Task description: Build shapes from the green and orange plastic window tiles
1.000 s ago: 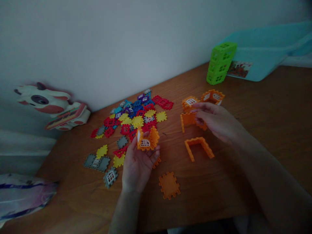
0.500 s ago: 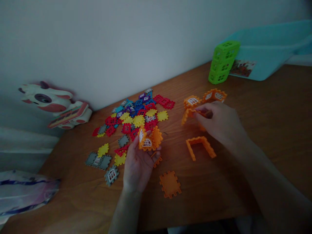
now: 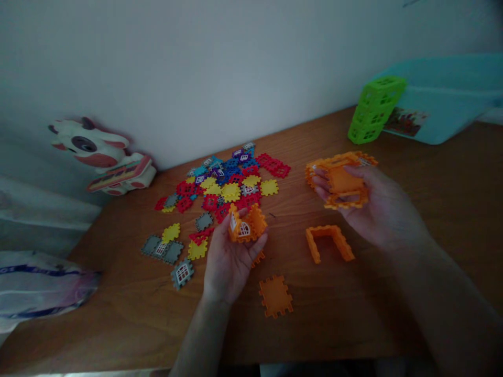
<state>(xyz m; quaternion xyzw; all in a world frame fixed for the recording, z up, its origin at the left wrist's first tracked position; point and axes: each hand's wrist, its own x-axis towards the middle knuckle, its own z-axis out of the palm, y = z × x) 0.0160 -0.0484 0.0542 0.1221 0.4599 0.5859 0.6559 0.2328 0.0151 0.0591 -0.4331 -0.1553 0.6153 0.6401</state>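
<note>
My left hand (image 3: 231,262) is closed round an orange block structure (image 3: 247,226) made of joined panels, with white arched windows on it. Off to the right, my right hand (image 3: 377,209) grips another orange panel assembly (image 3: 346,180), its flat face turned toward me and an open frame at its lower edge. More orange pieces show behind that assembly, partly hidden by it. On the table below lies a three-sided orange piece (image 3: 329,240). A flat orange square panel (image 3: 275,296) rests nearer the front edge. One more orange panel (image 3: 258,258) is mostly covered by my left hand.
A pile of red, yellow, blue and purple panels (image 3: 231,191) spreads over the wooden table (image 3: 338,314). Grey panels (image 3: 161,248) lie at left. A cow-shaped toy keyboard (image 3: 113,157) leans by the wall. A green block tower (image 3: 375,110) stands beside a light-blue bin (image 3: 451,104).
My right hand has lifted and turned its orange assembly, so the palm side and a flat panel face now show. My left hand still holds its piece. The whole view has shifted slightly.
</note>
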